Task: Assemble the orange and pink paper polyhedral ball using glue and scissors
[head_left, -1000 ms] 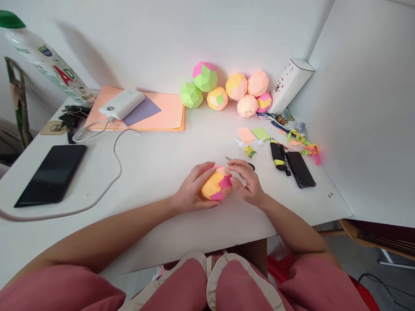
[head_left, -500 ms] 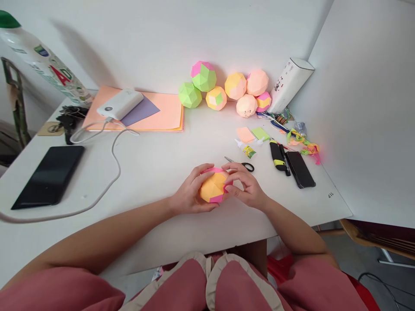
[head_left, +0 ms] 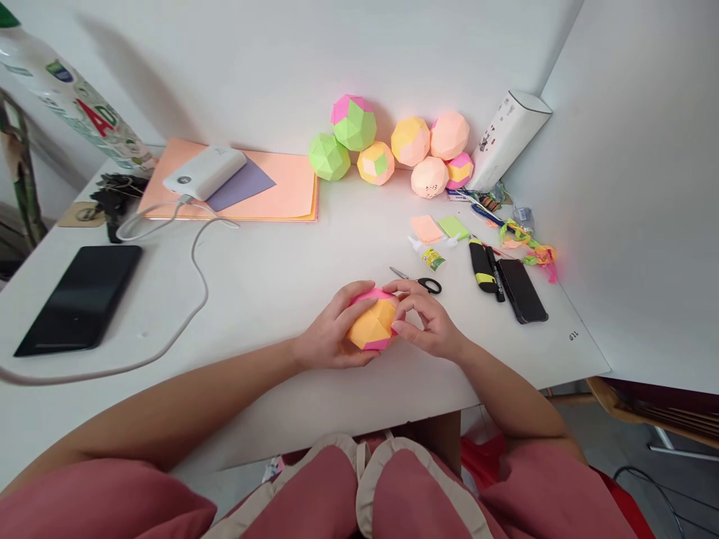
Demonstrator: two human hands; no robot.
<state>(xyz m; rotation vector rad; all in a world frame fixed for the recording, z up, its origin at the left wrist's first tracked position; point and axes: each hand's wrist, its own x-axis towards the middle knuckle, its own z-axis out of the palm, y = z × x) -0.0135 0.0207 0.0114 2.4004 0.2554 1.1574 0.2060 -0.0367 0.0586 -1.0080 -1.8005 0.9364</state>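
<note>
An orange and pink faceted paper ball (head_left: pixel 371 323) is held just above the white desk, near its front edge. My left hand (head_left: pixel 332 329) wraps round the ball's left side, thumb across the top face and fingers behind and below. On the right side, my right hand (head_left: pixel 428 323) has its thumb and fingertips pressed on the ball's edge. Those fingertips hide part of that side. Scissors (head_left: pixel 428 285) with black handles lie just behind my right hand, and a small glue bottle (head_left: pixel 432 259) lies beyond them.
Several paper balls (head_left: pixel 410 141) stand along the back wall beside a white box (head_left: pixel 508 138). A cutter (head_left: pixel 481 266), marker and phone (head_left: pixel 522 290) lie right. At left are a tablet (head_left: pixel 79 298), power bank (head_left: pixel 205 174), cable, paper sheets (head_left: pixel 281 187) and bottle (head_left: pixel 84 105).
The view has shifted slightly. The ball has turned a little between my hands, and my right fingers have moved slightly along its right edge. Both hands keep their hold.
</note>
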